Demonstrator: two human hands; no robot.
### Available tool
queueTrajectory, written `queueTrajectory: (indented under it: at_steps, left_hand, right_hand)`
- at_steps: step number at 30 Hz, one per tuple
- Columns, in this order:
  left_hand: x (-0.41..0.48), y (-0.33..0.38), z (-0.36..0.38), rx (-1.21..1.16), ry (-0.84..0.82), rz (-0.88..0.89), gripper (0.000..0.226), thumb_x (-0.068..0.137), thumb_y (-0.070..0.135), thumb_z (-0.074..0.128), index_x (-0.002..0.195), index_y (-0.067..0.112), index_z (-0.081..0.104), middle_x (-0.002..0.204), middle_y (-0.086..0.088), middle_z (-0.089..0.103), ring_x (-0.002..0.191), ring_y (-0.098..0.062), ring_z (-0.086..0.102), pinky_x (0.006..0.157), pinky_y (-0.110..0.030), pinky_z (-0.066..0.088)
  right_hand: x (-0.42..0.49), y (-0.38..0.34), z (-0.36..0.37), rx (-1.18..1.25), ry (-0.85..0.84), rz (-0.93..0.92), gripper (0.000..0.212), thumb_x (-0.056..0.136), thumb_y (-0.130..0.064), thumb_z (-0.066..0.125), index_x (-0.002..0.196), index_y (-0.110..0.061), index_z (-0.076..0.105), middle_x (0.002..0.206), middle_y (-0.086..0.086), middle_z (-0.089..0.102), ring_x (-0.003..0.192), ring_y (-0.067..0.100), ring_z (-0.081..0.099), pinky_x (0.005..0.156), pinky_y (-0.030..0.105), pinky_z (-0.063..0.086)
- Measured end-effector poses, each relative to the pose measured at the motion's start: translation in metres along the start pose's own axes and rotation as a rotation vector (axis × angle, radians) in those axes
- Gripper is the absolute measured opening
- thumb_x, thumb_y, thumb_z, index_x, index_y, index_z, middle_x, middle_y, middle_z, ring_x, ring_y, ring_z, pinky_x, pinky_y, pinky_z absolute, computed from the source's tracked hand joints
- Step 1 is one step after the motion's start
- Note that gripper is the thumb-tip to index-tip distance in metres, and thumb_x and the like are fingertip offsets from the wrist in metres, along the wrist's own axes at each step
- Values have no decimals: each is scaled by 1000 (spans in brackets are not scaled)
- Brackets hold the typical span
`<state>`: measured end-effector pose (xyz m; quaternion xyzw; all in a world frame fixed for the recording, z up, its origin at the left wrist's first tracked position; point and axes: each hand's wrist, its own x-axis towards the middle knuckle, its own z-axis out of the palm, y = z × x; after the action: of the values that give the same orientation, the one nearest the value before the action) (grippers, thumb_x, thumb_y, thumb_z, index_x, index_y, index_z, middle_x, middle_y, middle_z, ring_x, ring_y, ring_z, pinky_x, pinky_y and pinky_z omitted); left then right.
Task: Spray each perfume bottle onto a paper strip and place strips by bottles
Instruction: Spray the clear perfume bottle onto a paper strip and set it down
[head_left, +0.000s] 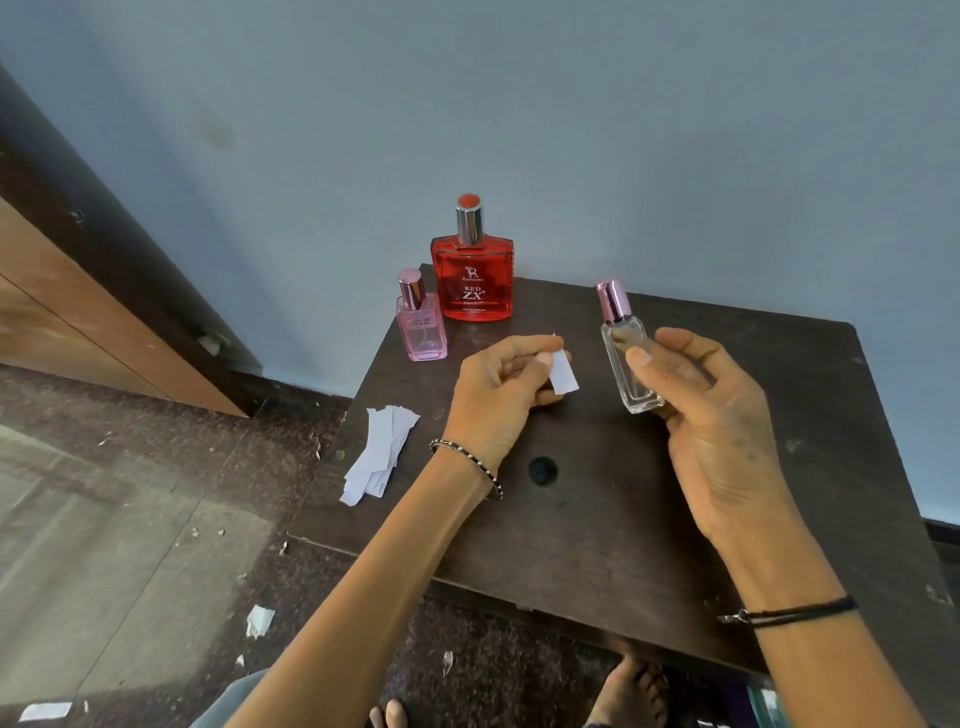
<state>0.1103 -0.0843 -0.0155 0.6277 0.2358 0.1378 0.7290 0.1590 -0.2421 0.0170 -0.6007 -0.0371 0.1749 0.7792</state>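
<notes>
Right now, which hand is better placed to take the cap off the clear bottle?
Left, probably. The right hand already grips the clear bottle by its body, cap on. The left hand pinches only a paper strip, close beside the pink cap.

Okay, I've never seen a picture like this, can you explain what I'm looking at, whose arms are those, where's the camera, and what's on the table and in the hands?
There is no machine here. The single picture comes from a wide-angle camera worn on a person's head, looking forward and down, so the two bare arms reaching in from the bottom are that person's own.

The left hand pinches a small white paper strip. The right hand holds a clear bottle upright, its pink metallic cap still on.

Below them is a dark wooden table against a blue wall. On it stand a red bottle at the back and a smaller pink bottle just in front of it to the left, both capped. A loose pile of strips lies at the table's left edge. No strip lies by either standing bottle.
</notes>
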Motion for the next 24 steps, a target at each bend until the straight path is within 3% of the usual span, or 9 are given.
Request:
queueTrajectory:
  at_steps: [4, 8, 11, 15, 19, 24]
  left_hand:
    - [14, -1, 12, 166, -61, 22, 21, 99, 1, 58, 113, 12, 68, 96, -9, 74, 80, -11, 72, 82, -30, 62]
    - [27, -1, 23, 300, -94, 20, 38, 94, 5, 66, 130, 11, 57, 89, -2, 76, 71, -13, 76, 90, -34, 60]
    - [35, -1, 25, 273, -77, -26, 55, 90, 7, 72, 138, 10, 46, 92, -3, 76, 76, -20, 78, 94, -39, 58]
    - [40, 3, 23, 205, -83, -74, 73, 87, 6, 76, 146, 9, 34, 88, -4, 74, 74, -22, 76, 94, -41, 59]
    - [42, 4, 24, 145, -89, -116, 78, 85, 4, 78, 146, 8, 30, 82, -5, 73, 67, -22, 74, 86, -40, 62]
    - [46, 2, 25, 87, -75, -147, 80, 82, 1, 80, 144, 10, 29, 79, -7, 73, 80, -33, 77, 86, -45, 62]
  right_hand:
    - [13, -3, -7, -71, 22, -71, 44, 72, -19, 78, 113, -21, 63, 108, -3, 78, 104, 9, 72, 91, 27, 50]
    - [32, -5, -12, -162, 47, -161, 42, 82, -9, 79, 120, -17, 62, 113, 1, 75, 104, 11, 71, 92, 27, 55]
    - [51, -8, -10, -271, 24, -216, 46, 83, -11, 80, 124, -15, 60, 113, -2, 74, 98, 8, 72, 88, 22, 57]
    - [70, -7, -6, -394, -31, -249, 47, 84, -16, 80, 126, -19, 58, 119, -5, 72, 101, 7, 72, 91, 27, 57]
    - [75, 0, -4, -456, -65, -266, 46, 86, -16, 78, 128, -19, 57, 119, -7, 72, 102, 4, 71, 87, 20, 57]
    - [75, 3, -5, -520, -85, -278, 46, 87, -18, 77, 127, -22, 56, 119, -10, 69, 103, 2, 70, 85, 17, 56]
